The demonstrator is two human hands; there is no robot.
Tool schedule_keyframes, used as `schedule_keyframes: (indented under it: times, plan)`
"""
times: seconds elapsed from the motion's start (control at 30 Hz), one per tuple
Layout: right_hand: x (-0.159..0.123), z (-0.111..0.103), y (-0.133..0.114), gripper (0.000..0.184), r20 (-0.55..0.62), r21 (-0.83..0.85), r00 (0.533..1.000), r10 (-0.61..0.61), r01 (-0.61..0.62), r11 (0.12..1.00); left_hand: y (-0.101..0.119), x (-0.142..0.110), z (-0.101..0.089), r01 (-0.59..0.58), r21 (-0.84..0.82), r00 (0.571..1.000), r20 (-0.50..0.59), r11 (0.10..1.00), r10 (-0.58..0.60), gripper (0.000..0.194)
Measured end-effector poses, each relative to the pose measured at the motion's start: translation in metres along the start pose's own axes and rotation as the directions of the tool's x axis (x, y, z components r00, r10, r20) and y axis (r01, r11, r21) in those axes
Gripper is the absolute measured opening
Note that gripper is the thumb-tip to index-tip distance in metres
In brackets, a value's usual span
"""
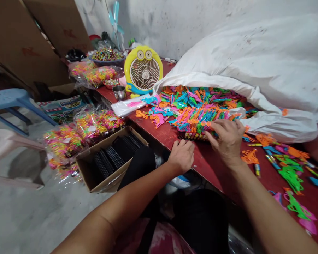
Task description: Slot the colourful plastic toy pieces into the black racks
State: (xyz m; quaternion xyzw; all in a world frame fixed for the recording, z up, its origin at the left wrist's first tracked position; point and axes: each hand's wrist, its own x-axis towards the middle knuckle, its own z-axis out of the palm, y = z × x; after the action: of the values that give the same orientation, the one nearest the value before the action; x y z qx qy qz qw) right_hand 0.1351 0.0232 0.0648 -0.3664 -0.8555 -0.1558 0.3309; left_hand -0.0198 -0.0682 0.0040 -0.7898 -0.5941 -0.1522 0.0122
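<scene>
My right hand (228,141) is at the right end of a packed row of colourful plastic pieces (193,118). Its thumb and index finger close around an orange round-ended piece (208,124). The row stands upright in a dark rack (192,136) near the table's front edge; the rack is mostly covered. Just in front of the rack, my left hand (182,156) rests at the table edge with bent fingers and nothing visible in them. Behind the row, a heap of loose plastic pieces (190,97) spills from a large white sack (249,60).
A yellow fan (144,68) and metal cup (119,93) stand at the back left. Below the red table (209,165), a cardboard box (86,176) holds black racks (113,157) beside bagged pieces (66,137). More loose pieces (290,173) lie right; stools (13,97) stand left.
</scene>
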Motion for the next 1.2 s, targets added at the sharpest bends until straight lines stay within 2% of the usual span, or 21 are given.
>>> schedule_keyframes:
  times: [0.23,0.43,0.63,0.83,1.03,1.2]
  plan:
    - [0.001,0.004,0.005,0.022,0.039,-0.032,0.999,-0.018,0.019,0.999,0.004,0.019,-0.004,0.041,-0.045,0.999,-0.028,0.998,-0.043,0.030]
    - [0.005,0.003,0.011,0.046,0.112,-0.092,0.993,-0.032,0.042,0.995,0.004,0.028,-0.002,0.046,-0.018,0.999,-0.017,0.999,-0.046,0.028]
    - [0.003,0.002,0.013,0.028,0.082,-0.067,0.994,-0.066,0.072,0.995,0.003,0.024,-0.002,0.026,-0.018,0.999,-0.032,1.000,-0.027,0.032]
    - [0.002,0.006,0.016,0.028,0.069,-0.052,0.996,-0.060,0.063,0.997,0.002,0.025,-0.001,0.022,-0.010,1.000,-0.012,1.000,-0.022,0.028]
    - [0.009,0.001,0.020,0.023,0.156,-0.057,0.985,-0.077,0.087,0.995,-0.002,0.025,-0.002,0.001,-0.026,1.000,-0.007,1.000,-0.001,0.029]
    - [0.011,-0.005,0.017,0.019,0.164,-0.085,0.982,-0.089,0.104,0.991,-0.006,0.024,0.001,0.008,-0.069,1.000,-0.026,0.998,-0.010,0.028]
